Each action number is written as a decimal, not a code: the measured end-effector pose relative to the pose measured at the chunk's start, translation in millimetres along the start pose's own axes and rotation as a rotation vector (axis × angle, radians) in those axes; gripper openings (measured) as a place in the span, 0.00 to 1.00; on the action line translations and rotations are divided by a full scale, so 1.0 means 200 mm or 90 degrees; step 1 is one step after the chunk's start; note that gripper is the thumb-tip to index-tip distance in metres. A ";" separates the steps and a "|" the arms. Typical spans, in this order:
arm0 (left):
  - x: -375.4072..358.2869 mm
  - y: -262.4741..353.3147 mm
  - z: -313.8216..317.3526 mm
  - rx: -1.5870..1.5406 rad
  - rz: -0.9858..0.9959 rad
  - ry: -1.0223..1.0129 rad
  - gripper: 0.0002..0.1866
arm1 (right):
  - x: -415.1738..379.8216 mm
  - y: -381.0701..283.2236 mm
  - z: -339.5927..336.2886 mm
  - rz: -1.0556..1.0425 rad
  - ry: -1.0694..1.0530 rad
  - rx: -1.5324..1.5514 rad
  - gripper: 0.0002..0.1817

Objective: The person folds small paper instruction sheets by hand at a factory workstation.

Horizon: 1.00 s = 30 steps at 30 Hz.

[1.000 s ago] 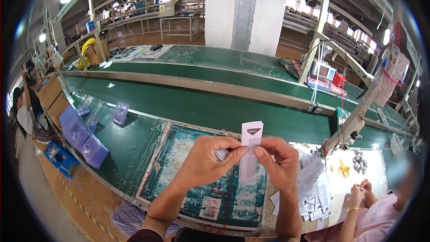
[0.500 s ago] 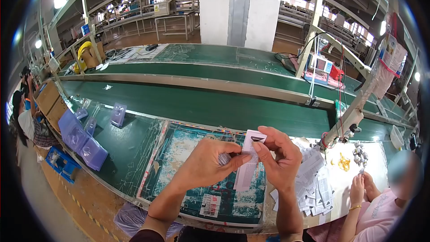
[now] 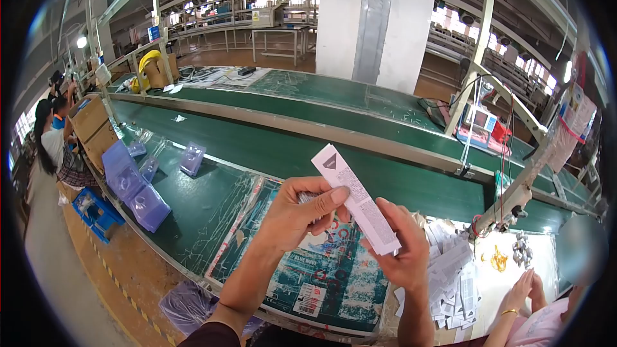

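Note:
A folded paper leaflet, white with small print and a dark triangle near its top, slants between my hands above the worn table mat. My left hand pinches its upper part with the thumb on the printed face; something small and greyish sits inside the curled fingers, partly hidden. My right hand holds the lower end from the right side, fingers behind it. A pile of similar leaflets lies to the right.
Clear purple plastic trays are at the left. A green conveyor belt runs across behind the mat. At the right, a person's hands are near yellow pieces and small grey parts. A metal post rises there.
The leaflet has tilted to the left at its top and shows its printed face. My right hand has moved down to its lower end. The view has shifted, and the other person's hands are closer together.

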State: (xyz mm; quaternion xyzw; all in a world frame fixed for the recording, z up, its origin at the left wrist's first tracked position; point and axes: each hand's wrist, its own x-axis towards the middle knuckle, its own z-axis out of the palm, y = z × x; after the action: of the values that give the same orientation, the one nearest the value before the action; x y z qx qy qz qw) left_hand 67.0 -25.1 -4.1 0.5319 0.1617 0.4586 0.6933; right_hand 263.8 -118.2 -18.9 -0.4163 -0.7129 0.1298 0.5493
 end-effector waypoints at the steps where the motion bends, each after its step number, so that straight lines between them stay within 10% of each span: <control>1: 0.00 -0.01 0.01 -0.020 -0.012 0.000 0.12 | -0.01 -0.01 0.02 -0.004 -0.003 -0.002 0.33; 8: 0.01 -0.08 0.10 0.032 -0.064 -0.051 0.15 | -0.08 0.00 0.08 -0.041 0.344 -0.004 0.10; 15: -0.03 -0.06 0.10 0.053 -0.046 0.051 0.16 | -0.03 -0.03 0.01 -0.213 0.145 -0.354 0.22; 23: -0.02 -0.03 0.08 0.101 -0.098 -0.036 0.14 | -0.01 -0.06 -0.01 -0.259 0.100 -0.272 0.19; 30: -0.04 -0.04 0.11 0.273 0.064 0.049 0.10 | 0.01 -0.07 0.02 -0.005 0.077 0.023 0.06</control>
State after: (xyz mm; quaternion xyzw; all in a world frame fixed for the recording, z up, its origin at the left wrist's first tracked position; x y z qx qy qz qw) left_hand 81.8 -44.7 -4.1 0.6567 0.2551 0.4673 0.5341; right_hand 253.7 -124.7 -10.2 -0.4107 -0.6777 0.1152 0.5990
